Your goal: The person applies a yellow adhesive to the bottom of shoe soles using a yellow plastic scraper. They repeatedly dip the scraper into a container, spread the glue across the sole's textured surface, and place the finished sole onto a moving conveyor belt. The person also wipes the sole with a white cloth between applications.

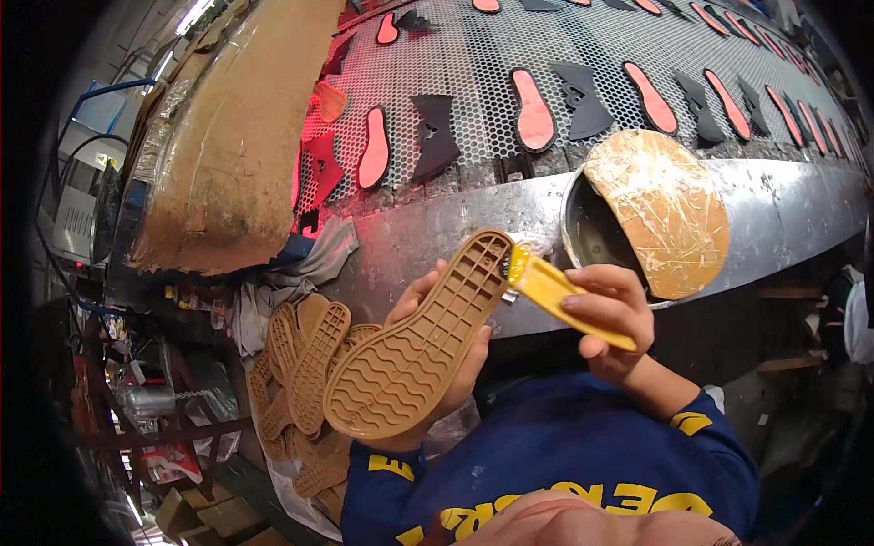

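Observation:
My left hand [466,373] grips a tan shoe sole [410,355] from behind. Its underside, with a grid pattern and wavy ridges, faces up toward the head view, and its narrower end points up and away. Between the fingers and thumb of my right hand [621,314] is a brush [569,302] with a flat yellow handle. Its dark-tipped head meets the edge of the sole's narrower end. Whether the bristles press on the far face cannot be seen. More tan soles [296,364] lie heaped left of my left hand.
A metal bowl [575,232], partly covered by a round tan board [669,218], stands on the metal ledge [783,196]. Beyond it, a perforated conveyor [482,55] carries pink insoles [533,109] and black pieces [583,100]. Cardboard [228,136] and a grey cloth [314,268] are at left.

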Tool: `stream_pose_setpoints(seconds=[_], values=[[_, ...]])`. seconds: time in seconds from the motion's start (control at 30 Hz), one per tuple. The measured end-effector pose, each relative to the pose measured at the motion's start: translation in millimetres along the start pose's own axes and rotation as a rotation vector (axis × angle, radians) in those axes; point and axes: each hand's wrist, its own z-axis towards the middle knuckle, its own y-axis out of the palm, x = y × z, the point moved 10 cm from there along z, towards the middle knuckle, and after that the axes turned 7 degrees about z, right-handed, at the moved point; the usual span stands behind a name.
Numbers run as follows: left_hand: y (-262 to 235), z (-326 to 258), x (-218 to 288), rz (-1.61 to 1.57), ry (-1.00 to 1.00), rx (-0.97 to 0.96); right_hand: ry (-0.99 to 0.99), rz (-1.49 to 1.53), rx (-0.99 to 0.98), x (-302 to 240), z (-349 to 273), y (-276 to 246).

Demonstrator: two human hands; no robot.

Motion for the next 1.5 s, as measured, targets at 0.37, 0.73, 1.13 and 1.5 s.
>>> stream_pose_setpoints(seconds=[0.37,0.73,1.13,1.5], values=[[5.8,-10.3,-2.0,-0.285,0.197,0.184,-0.004,0.023,-0.032,-0.7,2.7,26.8],[1.6,-17.9,-5.0,-0.401,0.245,0.365,-0.023,-0.026,-0.046,-10.8,2.2,30.1],[21.2,-20.4,-55.3,-0.831,-0.127,0.394,-0.147,0.178,-0.271,-37.9,-7.8,69.0],[-8.7,-14.6,-21.7,-0.015,0.163,0.673,-0.207,0.035,-0.259,-54.7,-9.3,94.2]])
